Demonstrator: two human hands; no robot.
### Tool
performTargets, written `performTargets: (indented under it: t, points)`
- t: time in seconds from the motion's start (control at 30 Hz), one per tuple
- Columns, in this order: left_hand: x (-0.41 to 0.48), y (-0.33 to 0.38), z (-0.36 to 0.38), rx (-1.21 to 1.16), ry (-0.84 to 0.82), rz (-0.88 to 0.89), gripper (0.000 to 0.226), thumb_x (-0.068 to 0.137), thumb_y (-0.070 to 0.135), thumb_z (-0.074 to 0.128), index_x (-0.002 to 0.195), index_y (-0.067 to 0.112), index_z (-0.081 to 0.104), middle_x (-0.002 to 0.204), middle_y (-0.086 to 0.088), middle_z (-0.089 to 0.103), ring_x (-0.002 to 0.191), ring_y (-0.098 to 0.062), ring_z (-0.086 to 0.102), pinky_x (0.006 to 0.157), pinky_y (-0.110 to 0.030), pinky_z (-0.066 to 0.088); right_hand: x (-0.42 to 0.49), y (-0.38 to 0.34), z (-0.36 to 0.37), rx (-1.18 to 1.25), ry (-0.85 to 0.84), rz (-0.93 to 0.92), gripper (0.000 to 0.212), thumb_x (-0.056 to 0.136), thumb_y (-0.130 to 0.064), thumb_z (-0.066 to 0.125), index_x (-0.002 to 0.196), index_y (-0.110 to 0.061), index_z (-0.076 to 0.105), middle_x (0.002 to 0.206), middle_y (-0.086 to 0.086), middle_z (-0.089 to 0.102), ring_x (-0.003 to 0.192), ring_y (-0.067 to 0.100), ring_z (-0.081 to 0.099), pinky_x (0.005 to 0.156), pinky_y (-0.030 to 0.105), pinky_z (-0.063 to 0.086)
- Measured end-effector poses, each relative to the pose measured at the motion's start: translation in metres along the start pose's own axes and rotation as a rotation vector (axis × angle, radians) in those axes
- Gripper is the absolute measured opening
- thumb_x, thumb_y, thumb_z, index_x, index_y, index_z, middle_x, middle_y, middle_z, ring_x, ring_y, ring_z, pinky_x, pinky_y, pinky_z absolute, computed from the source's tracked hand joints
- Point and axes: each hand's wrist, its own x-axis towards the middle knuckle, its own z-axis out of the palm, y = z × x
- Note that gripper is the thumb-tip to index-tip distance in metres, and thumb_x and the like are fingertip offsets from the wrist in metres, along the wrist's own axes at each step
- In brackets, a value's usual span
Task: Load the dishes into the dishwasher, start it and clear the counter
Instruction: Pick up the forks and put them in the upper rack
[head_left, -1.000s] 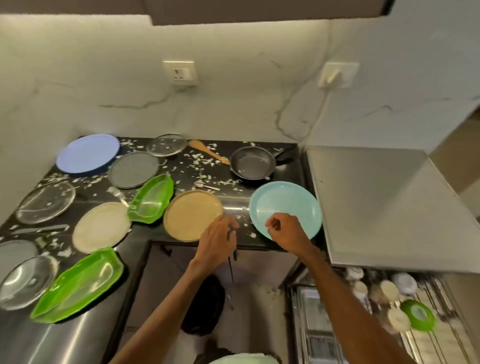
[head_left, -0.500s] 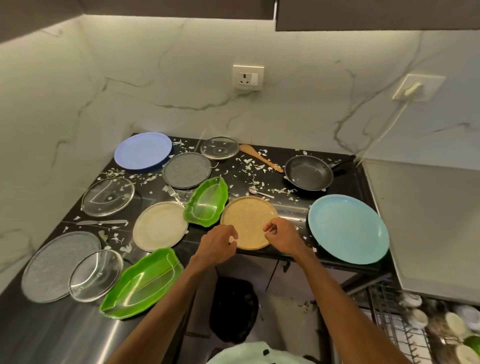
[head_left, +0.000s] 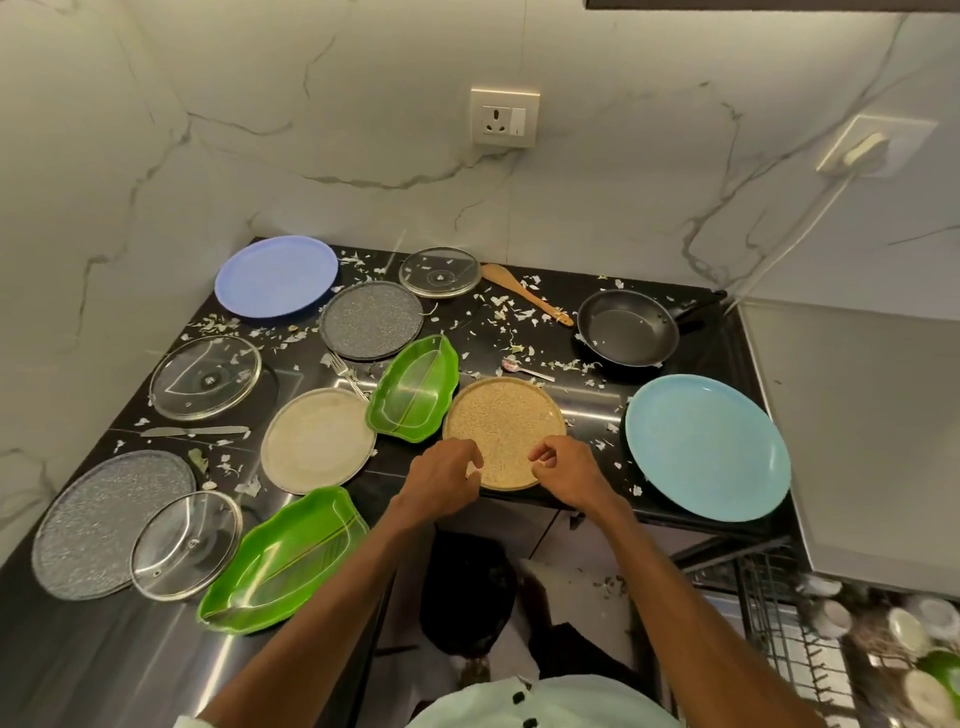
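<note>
Both hands have shifted from the blue plate (head_left: 707, 447) side onto the tan speckled plate (head_left: 504, 432), which sits at the counter's front edge. The left hand (head_left: 441, 483) and right hand (head_left: 569, 474) curl loosely, empty, flanking its near rim equally, just left of the blue plate.

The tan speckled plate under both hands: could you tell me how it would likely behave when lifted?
The tan speckled plate looks stiff and flat, so it should hold its shape. Its low rim lies flush on the counter, so fingers may need the overhanging front edge. Scraps around it suggest a possibly slippery surface.
</note>
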Motion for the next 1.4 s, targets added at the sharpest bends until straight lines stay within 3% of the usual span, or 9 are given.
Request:
performTargets:
  t: [0.2,0.4,0.57,0.8,1.0,1.13,1.23,1.33,1.4]
  points:
    - [0.052,0.004,0.013,0.022,-0.029,-0.028,0.031,0.091,0.028,0.060,0.121,0.020,0.057,0.126,-0.001,0.059,0.120,-0.023,0.054,0.094,-0.045,0.048,0.058,0.002,-0.029,-0.046,0.024,-0.007,0.023,0.084,-0.004,0.063,0.103,-0.013,0.072,0.099,0.001,0.069,0.092,0.016,0.066,0.081,0.033,0.059]
    - [0.111,0.010,0.025,0.073,-0.019,-0.040,0.037,0.087,0.014,0.058,0.123,0.004,0.053,0.118,-0.015,0.058,0.112,-0.035,0.055,0.092,-0.046,0.044,0.140,-0.008,-0.053,-0.163,0.089,-0.034,0.019,0.086,-0.002,0.059,0.091,-0.014,0.073,0.091,0.002,0.070,0.082,0.015,0.064,0.067,0.030,0.052]
    - [0.135,0.008,0.035,0.169,-0.123,-0.107,0.039,0.089,0.014,0.054,0.127,0.005,0.050,0.124,-0.015,0.054,0.112,-0.034,0.056,0.087,-0.042,0.044,0.189,-0.012,-0.052,-0.297,0.048,-0.036,0.018,0.091,-0.005,0.057,0.083,-0.011,0.071,0.085,0.006,0.068,0.079,0.023,0.066,0.073,0.042,0.060]
    - [0.143,-0.002,0.041,0.174,-0.168,-0.127,0.042,0.088,0.011,0.057,0.129,0.004,0.051,0.131,-0.015,0.048,0.111,-0.032,0.057,0.090,-0.045,0.051,0.219,-0.011,-0.033,-0.383,0.026,-0.118,0.019,0.094,-0.010,0.063,0.076,-0.011,0.071,0.074,0.003,0.066,0.063,0.012,0.060,0.047,0.025,0.041]
    - [0.151,-0.004,0.041,0.185,-0.144,-0.136,0.035,0.086,0.009,0.056,0.120,0.002,0.054,0.123,-0.016,0.050,0.102,-0.033,0.059,0.079,-0.044,0.051,0.227,-0.027,-0.036,-0.411,-0.062,-0.187,0.015,0.093,-0.017,0.070,0.078,-0.015,0.073,0.065,-0.008,0.057,0.058,-0.001,0.050,0.046,0.016,0.028]
    - [0.154,-0.004,0.037,0.169,-0.130,-0.149,0.029,0.086,0.007,0.054,0.115,0.002,0.054,0.117,-0.019,0.052,0.097,-0.036,0.059,0.073,-0.044,0.047,0.235,-0.018,-0.024,-0.511,-0.064,-0.241,0.023,0.095,-0.016,0.065,0.071,-0.017,0.065,0.068,-0.004,0.057,0.061,0.009,0.054,0.046,0.020,0.032]
    - [0.158,-0.005,0.036,0.142,-0.126,-0.155,0.029,0.087,0.005,0.051,0.115,0.001,0.055,0.116,-0.020,0.053,0.100,-0.038,0.058,0.077,-0.046,0.048,0.238,-0.021,-0.022,-0.526,-0.077,-0.237,0.029,0.093,-0.013,0.064,0.065,-0.016,0.060,0.064,-0.001,0.058,0.059,0.012,0.055,0.044,0.023,0.030]
    - [0.162,-0.009,0.030,0.095,-0.104,-0.170,0.030,0.089,0.007,0.051,0.117,0.006,0.060,0.118,-0.017,0.059,0.107,-0.035,0.058,0.082,-0.045,0.050,0.241,-0.034,-0.029,-0.433,-0.094,-0.167,0.024,0.093,-0.012,0.062,0.070,-0.011,0.068,0.067,0.003,0.065,0.060,0.014,0.061,0.048,0.029,0.047]
    - [0.163,-0.015,0.022,-0.004,0.003,-0.202,0.029,0.090,0.010,0.052,0.115,0.012,0.066,0.114,-0.012,0.066,0.105,-0.031,0.061,0.083,-0.045,0.054,0.242,-0.048,-0.031,-0.333,-0.079,-0.167,0.021,0.094,-0.011,0.062,0.074,-0.011,0.068,0.071,0.005,0.068,0.065,0.017,0.065,0.058,0.038,0.058]
